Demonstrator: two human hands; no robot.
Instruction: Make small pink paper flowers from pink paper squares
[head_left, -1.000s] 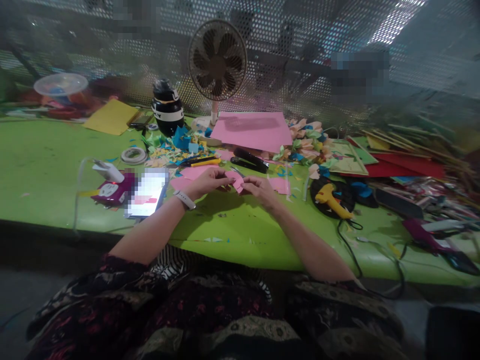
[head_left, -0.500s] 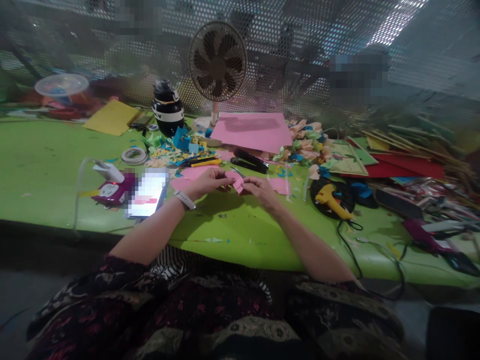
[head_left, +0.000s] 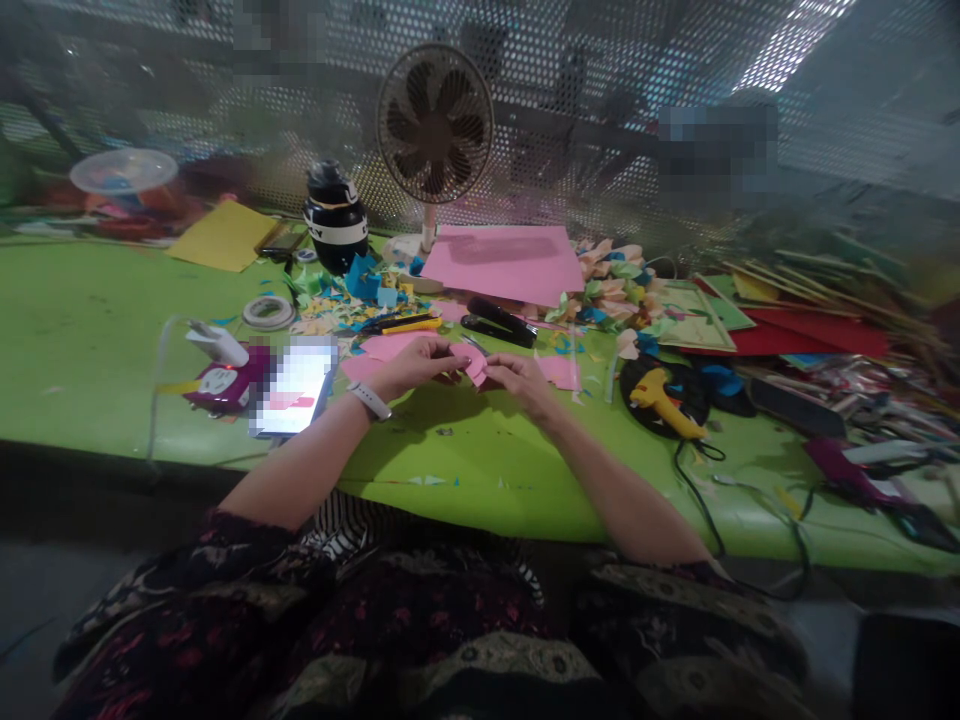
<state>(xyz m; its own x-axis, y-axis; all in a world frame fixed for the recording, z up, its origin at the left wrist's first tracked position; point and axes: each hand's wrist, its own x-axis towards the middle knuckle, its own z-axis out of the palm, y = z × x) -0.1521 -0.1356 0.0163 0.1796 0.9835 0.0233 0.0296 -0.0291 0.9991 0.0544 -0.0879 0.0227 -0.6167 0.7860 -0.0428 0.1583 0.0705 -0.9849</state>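
Between my two hands is a small folded piece of pink paper [head_left: 474, 368], held just above the green table [head_left: 465, 480]. My left hand [head_left: 421, 366], with a white band on its wrist, pinches its left side. On the other side, my right hand [head_left: 519, 380] grips the edge between thumb and fingertips. Behind the fingers lie flat pink paper pieces [head_left: 390, 346], partly covered by my left hand. A black stapler [head_left: 499, 322] and a yellow-and-black cutter [head_left: 401, 323] rest just beyond. How the paper is folded is too small to make out.
A lit phone [head_left: 296, 385] leans by a purple power strip [head_left: 225, 385] at left. At right, a yellow glue gun [head_left: 664, 400] trails a black cord. Farther back stand a fan [head_left: 435, 130], a black jar [head_left: 335, 225], a pink sheet [head_left: 502, 260] and paper scraps [head_left: 611, 280].
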